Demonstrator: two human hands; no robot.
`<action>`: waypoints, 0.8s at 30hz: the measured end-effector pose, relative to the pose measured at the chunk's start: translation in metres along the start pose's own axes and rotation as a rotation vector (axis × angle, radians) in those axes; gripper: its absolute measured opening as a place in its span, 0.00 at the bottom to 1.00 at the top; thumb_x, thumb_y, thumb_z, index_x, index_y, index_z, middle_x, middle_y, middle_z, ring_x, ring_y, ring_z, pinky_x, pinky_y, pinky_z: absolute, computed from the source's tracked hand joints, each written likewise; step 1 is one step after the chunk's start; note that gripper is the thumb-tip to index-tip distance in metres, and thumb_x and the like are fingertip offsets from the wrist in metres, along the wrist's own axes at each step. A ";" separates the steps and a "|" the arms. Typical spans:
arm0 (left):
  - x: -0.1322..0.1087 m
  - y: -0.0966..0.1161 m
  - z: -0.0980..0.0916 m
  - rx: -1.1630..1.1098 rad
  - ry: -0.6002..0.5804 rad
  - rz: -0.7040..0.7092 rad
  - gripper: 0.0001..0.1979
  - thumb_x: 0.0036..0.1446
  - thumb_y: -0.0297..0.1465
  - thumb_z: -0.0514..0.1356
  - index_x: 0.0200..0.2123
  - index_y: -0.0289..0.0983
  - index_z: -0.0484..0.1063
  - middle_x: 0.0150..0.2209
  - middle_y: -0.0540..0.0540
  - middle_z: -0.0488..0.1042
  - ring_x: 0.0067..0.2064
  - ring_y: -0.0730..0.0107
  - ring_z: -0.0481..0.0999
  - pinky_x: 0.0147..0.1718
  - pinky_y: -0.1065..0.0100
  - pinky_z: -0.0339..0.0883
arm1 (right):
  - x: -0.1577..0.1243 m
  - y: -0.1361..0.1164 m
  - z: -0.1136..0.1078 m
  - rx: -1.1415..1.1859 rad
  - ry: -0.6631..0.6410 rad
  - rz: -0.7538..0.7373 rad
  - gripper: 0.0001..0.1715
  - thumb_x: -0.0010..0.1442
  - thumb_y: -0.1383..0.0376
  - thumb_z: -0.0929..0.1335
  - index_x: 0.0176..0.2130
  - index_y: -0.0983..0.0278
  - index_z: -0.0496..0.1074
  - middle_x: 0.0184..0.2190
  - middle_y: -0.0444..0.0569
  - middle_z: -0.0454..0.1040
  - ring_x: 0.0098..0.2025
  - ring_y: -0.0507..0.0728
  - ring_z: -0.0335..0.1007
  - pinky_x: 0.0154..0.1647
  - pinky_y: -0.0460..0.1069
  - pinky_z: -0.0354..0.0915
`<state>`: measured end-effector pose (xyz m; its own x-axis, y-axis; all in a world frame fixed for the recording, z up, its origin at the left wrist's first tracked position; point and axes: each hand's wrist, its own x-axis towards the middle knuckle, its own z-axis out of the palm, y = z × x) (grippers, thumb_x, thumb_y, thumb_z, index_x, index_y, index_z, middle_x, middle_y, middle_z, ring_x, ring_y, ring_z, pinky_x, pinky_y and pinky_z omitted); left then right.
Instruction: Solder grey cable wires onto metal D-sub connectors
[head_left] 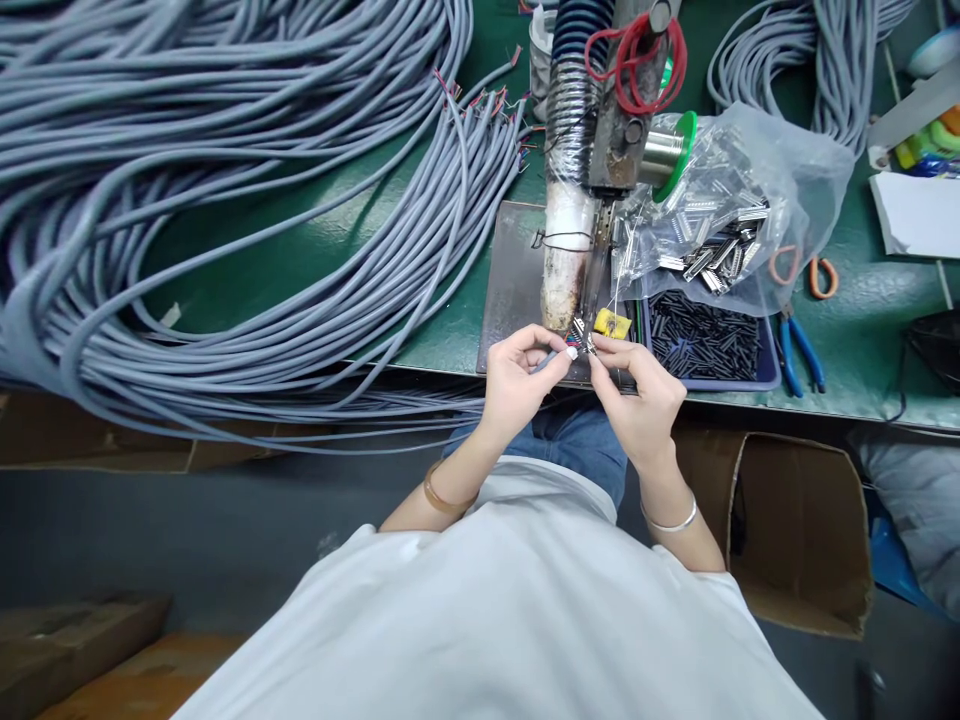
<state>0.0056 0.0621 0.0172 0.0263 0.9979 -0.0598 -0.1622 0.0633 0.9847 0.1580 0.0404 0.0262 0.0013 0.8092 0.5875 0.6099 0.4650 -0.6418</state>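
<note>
a grey cable end is pinched between the fingers of the left hand at the bench edge; its coloured wires are met by a small metal connector clamped in the fingertips of the right hand, just below the soldering fixture; a bag of connectors, a blue tray and coiled grey cables are spread over the green bench.

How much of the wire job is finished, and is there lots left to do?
Nothing finished shows. In hand: the left hand pinches a grey cable end, and the right hand holds something small against it by the soldering fixture. Left: a huge pile of grey cables and a bag of metal connectors look unused, so probably lots remains.
</note>
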 end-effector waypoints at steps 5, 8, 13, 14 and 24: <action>0.001 -0.003 -0.002 -0.013 -0.009 -0.018 0.11 0.53 0.35 0.71 0.29 0.35 0.74 0.20 0.55 0.67 0.18 0.83 0.60 0.18 0.75 0.51 | -0.003 0.003 -0.001 -0.020 -0.036 0.003 0.04 0.64 0.69 0.70 0.37 0.60 0.74 0.43 0.49 0.84 0.47 0.56 0.82 0.49 0.51 0.77; 0.002 -0.005 -0.002 -0.008 -0.021 -0.018 0.10 0.52 0.34 0.71 0.29 0.35 0.75 0.20 0.54 0.68 0.19 0.83 0.61 0.18 0.76 0.52 | -0.002 0.004 -0.001 -0.017 -0.039 -0.004 0.04 0.64 0.70 0.70 0.38 0.60 0.75 0.44 0.49 0.84 0.47 0.56 0.82 0.49 0.51 0.77; 0.003 -0.002 -0.002 0.006 -0.010 -0.014 0.10 0.52 0.33 0.70 0.28 0.34 0.74 0.20 0.54 0.67 0.18 0.83 0.60 0.18 0.76 0.52 | 0.002 0.003 -0.001 -0.016 -0.039 -0.014 0.05 0.64 0.70 0.70 0.38 0.60 0.75 0.44 0.49 0.84 0.47 0.56 0.82 0.50 0.52 0.77; 0.003 -0.002 -0.001 0.007 -0.011 -0.005 0.10 0.52 0.33 0.70 0.28 0.34 0.74 0.21 0.54 0.68 0.18 0.83 0.60 0.18 0.76 0.52 | 0.003 0.002 -0.001 -0.019 -0.036 -0.021 0.05 0.64 0.70 0.70 0.38 0.59 0.75 0.44 0.49 0.84 0.47 0.56 0.82 0.50 0.52 0.77; 0.000 -0.008 -0.002 0.075 -0.039 0.018 0.06 0.52 0.29 0.68 0.29 0.34 0.74 0.26 0.52 0.71 0.20 0.84 0.61 0.18 0.76 0.52 | -0.005 0.005 -0.004 -0.031 -0.045 -0.032 0.06 0.62 0.71 0.71 0.37 0.60 0.74 0.44 0.49 0.84 0.47 0.56 0.82 0.50 0.51 0.77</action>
<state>0.0046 0.0614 0.0094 0.0629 0.9973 -0.0367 -0.0884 0.0422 0.9952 0.1637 0.0375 0.0222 -0.0537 0.8094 0.5847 0.6336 0.4803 -0.6066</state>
